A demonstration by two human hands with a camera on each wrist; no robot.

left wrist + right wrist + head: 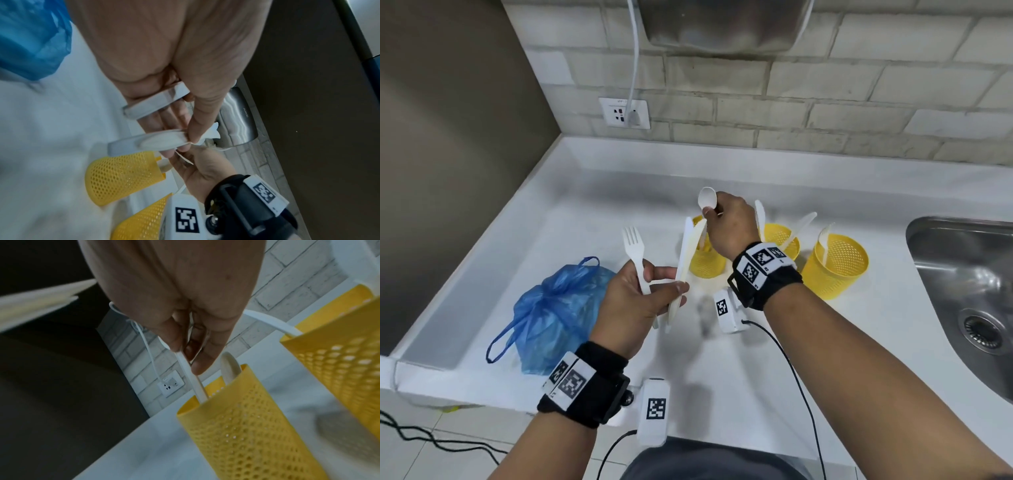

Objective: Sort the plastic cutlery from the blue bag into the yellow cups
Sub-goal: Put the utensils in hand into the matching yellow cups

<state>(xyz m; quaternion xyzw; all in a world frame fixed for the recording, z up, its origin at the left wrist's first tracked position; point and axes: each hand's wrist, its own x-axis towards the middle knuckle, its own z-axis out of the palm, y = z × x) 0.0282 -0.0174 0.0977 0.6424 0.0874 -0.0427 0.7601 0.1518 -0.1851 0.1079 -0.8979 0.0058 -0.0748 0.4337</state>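
My right hand (726, 222) pinches a white plastic spoon (707, 198) by its handle, bowl up, and the handle's lower end dips into the left yellow mesh cup (707, 260). The right wrist view shows that spoon handle (194, 379) inside the cup (236, 426) beside another white piece (229, 368). My left hand (643, 294) grips a white fork (635, 253) and two knives (685, 260), fanned upward. The middle cup (782, 240) and right cup (835, 267) each hold white cutlery. The blue bag (554, 315) lies tied at the left.
A steel sink (969, 284) is set into the white counter (592, 212) at the right. A wall socket (624, 113) with a white cable sits on the brick wall behind. A dark panel closes off the left side. Black cables trail near the front edge.
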